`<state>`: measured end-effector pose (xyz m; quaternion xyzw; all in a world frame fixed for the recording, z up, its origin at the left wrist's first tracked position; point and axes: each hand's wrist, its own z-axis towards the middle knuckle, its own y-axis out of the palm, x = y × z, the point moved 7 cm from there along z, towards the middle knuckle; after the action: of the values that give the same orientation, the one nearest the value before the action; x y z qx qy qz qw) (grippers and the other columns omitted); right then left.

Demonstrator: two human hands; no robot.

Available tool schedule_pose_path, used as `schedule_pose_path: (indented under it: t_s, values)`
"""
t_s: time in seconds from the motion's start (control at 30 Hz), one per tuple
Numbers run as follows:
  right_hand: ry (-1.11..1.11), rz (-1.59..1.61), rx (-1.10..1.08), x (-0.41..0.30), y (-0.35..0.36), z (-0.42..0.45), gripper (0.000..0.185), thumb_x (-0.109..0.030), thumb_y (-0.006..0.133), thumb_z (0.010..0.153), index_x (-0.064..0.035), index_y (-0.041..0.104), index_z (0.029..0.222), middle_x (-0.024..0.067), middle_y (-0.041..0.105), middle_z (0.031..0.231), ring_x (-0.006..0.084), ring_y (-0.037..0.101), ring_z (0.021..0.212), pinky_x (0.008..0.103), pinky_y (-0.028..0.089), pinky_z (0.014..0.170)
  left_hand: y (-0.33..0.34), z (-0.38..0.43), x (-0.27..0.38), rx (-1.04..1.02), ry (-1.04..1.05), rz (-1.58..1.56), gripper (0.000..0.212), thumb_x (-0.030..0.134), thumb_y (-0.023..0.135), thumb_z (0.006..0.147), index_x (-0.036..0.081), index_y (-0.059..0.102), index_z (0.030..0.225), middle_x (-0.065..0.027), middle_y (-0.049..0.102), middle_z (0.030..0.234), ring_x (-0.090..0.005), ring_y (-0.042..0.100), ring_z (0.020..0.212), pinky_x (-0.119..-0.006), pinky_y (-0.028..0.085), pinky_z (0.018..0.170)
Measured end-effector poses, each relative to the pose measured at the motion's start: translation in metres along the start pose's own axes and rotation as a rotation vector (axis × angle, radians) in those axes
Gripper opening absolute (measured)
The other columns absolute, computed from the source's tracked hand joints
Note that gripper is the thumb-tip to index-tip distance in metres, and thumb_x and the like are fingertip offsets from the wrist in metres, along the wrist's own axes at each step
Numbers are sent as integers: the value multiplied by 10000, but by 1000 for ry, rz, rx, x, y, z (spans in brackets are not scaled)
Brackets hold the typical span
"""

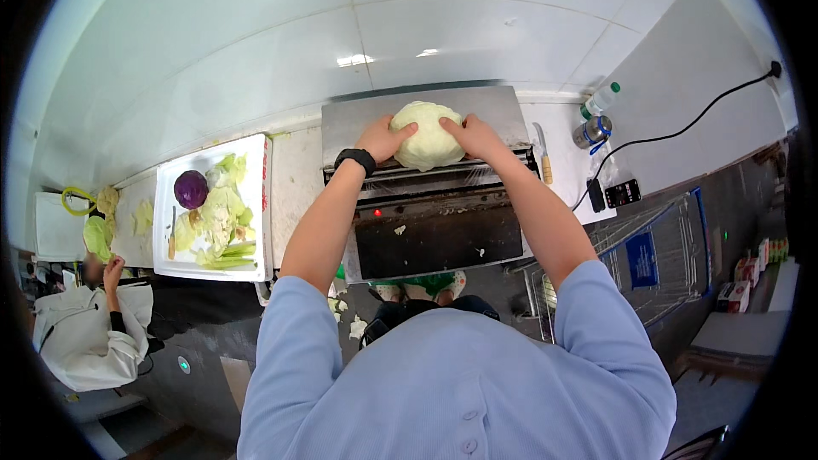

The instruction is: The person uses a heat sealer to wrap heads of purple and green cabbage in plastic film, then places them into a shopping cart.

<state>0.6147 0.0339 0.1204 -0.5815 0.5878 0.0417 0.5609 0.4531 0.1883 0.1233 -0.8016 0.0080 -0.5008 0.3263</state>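
Note:
A large pale green cabbage (427, 137) is held between my two hands over a cling-film wrapping machine (345, 118). My left hand (385, 139) grips its left side, the thumb lying on top. On the opposite side my right hand (474, 135) holds it in the same way. Clear plastic film (479, 174) stretches at the machine's front roller, just below the cabbage. Whether film lies under the cabbage is hidden. The machine's dark hot plate (441, 236) bears a few leaf scraps, and a red light glows above its left part.
A white foam tray (265, 204) on the left holds a red cabbage (190, 190), leaf trimmings (223, 217) and a knife (172, 236). To the right are another knife (543, 153), a bottle (601, 101), a flask (592, 132), a phone (622, 193) and a shopping cart (664, 255). A co-worker (96, 332) stands far left.

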Motion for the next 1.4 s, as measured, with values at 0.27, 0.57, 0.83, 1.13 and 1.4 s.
schedule_pose_path:
  t_s: [0.27,0.57,0.83,1.13,1.4]
  values:
    - [-60,-186,181,-7,-8,-14,869,-666,566,884,96,516,1300,293,674,1108,434,666,1035,471,524,904,-8,-8,-6,239,166,-33,660,491,595,950,-70,549,1293,-296,596,1263,-418,590,1168,-430,465,1003]
    - [-546,-16,428,-2,-59,-83,437,-281,707,906,-70,589,1270,111,649,967,237,641,727,346,542,690,-40,-103,0,334,396,263,165,136,574,952,37,654,1058,-114,643,1104,-358,631,1002,-411,511,860]
    - [-673,-482,358,60,-70,-123,127,-116,711,840,-81,670,956,82,656,911,290,663,859,407,541,725,-12,-141,-35,241,581,815,99,90,627,815,103,661,907,-53,612,957,-262,636,923,-386,525,783]
    - [-639,-653,266,85,-68,-109,119,-120,699,827,-108,707,946,52,662,949,279,648,956,413,538,805,12,-125,-25,69,693,1033,68,104,620,802,101,672,847,-54,612,924,-244,633,947,-374,525,793]
    - [-628,-802,78,82,-51,-86,156,-166,699,837,-116,736,979,59,672,976,284,638,1016,412,533,863,16,-119,-26,51,627,1001,47,97,633,792,86,676,810,-67,620,881,-263,649,884,-391,541,761]
